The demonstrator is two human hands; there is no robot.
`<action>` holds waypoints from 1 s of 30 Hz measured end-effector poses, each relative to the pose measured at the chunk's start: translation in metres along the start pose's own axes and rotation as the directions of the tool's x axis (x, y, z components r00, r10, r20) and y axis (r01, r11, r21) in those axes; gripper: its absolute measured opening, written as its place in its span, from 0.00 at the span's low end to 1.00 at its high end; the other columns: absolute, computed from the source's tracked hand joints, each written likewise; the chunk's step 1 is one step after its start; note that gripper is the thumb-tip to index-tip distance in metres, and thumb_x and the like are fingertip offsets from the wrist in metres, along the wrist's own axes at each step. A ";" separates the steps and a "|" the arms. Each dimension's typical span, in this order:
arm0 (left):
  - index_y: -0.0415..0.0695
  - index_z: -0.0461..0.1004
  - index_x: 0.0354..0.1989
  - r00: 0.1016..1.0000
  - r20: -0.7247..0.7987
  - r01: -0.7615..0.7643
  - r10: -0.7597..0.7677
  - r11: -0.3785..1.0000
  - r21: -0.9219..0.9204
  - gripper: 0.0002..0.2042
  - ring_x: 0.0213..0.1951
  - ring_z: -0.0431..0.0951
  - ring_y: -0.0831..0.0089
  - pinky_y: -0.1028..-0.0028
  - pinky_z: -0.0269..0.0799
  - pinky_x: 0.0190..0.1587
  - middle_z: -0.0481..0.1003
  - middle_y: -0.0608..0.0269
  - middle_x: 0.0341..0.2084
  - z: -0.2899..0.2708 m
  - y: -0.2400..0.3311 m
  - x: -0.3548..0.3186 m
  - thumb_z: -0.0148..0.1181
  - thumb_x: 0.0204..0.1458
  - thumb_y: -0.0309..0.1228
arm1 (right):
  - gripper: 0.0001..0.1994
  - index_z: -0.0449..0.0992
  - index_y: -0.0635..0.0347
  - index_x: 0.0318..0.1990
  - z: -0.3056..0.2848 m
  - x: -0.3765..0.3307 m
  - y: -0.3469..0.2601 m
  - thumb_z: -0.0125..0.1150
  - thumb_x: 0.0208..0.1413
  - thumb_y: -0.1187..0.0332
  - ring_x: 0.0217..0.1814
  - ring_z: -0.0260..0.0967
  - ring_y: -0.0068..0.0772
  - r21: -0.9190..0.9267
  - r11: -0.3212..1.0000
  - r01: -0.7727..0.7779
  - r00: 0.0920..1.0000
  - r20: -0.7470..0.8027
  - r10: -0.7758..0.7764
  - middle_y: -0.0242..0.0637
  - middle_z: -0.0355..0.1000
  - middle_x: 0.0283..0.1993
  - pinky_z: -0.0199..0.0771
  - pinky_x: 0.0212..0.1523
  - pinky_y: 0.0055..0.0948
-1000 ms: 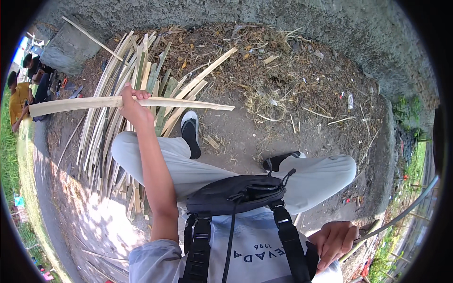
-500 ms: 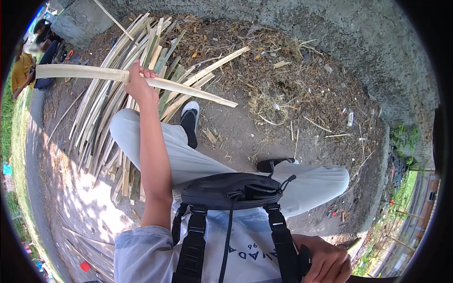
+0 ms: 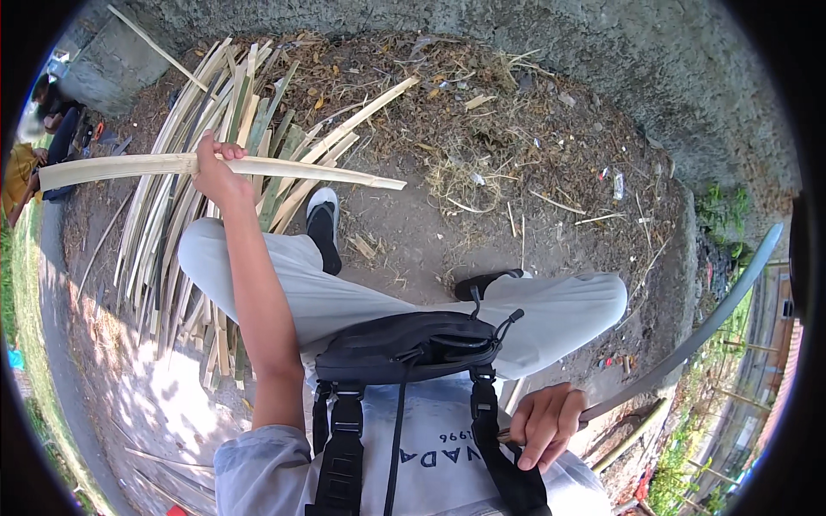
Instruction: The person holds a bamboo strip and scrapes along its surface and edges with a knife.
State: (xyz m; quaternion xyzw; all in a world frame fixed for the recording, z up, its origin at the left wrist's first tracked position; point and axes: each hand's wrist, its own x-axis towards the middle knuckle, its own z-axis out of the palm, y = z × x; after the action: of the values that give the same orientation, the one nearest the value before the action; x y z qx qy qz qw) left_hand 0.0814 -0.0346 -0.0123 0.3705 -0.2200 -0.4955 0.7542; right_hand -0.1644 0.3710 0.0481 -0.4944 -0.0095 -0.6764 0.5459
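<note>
My left hand (image 3: 222, 176) is closed around the middle of a long pale bamboo strip (image 3: 120, 167), held out level over the ground. One end of the strip reaches far left, and the thinner end points right, past my left knee. Low on the right, near the chest strap, my right hand (image 3: 549, 421) is wrapped around the handle of a machete (image 3: 701, 337). Its long grey curved blade sweeps out to the right and upward, well apart from the strip. Most of the handle is hidden by my fingers.
A heap of split bamboo strips (image 3: 168, 232) lies left of my legs. Across the far side and right runs a rough concrete wall (image 3: 619, 69). Dry leaves and litter (image 3: 482, 129) cover the soil ahead. Another person (image 3: 21, 176) sits at the far left. A black bag (image 3: 404, 346) hangs at my waist.
My right hand has moved left and up a little, and the machete blade has swung into view on the right. The left hand and strip appear slightly lower and farther left.
</note>
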 end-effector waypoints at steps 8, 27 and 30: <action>0.44 0.61 0.20 1.000 -0.012 -0.005 0.005 1.000 0.008 0.12 0.16 0.61 0.74 0.72 0.63 0.24 0.60 0.65 0.11 -0.005 0.009 -0.004 0.58 0.48 0.30 | 0.11 0.58 0.60 0.24 0.013 0.018 -0.007 0.49 0.53 0.83 0.04 0.55 0.29 -0.122 0.940 0.320 0.934 -0.125 -0.334 0.48 0.65 0.10 0.61 0.09 0.30; 0.44 0.62 0.18 1.000 -0.002 -0.008 0.008 1.000 -0.012 0.12 0.15 0.62 0.74 0.71 0.65 0.23 0.61 0.65 0.11 -0.005 0.003 0.003 0.60 0.47 0.29 | 0.09 0.62 0.64 0.22 0.018 0.045 -0.006 0.42 0.54 0.79 0.07 0.56 0.31 0.026 0.974 0.227 0.955 0.192 -0.227 0.68 0.70 0.24 0.68 0.19 0.32; 0.44 0.62 0.18 1.000 0.015 -0.001 0.001 1.000 -0.021 0.12 0.15 0.62 0.74 0.71 0.65 0.23 0.61 0.65 0.10 -0.005 0.003 0.001 0.60 0.47 0.29 | 0.10 0.63 0.62 0.20 0.029 0.065 0.003 0.43 0.53 0.78 0.05 0.55 0.27 -0.013 0.898 0.439 0.890 0.143 -0.433 0.60 0.69 0.16 0.63 0.16 0.26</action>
State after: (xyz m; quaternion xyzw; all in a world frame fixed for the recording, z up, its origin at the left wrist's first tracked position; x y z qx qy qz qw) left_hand 0.0871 -0.0333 -0.0128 0.3589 -0.2208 -0.5002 0.7565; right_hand -0.1379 0.3385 0.1053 -0.5370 -0.1426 -0.7461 0.3669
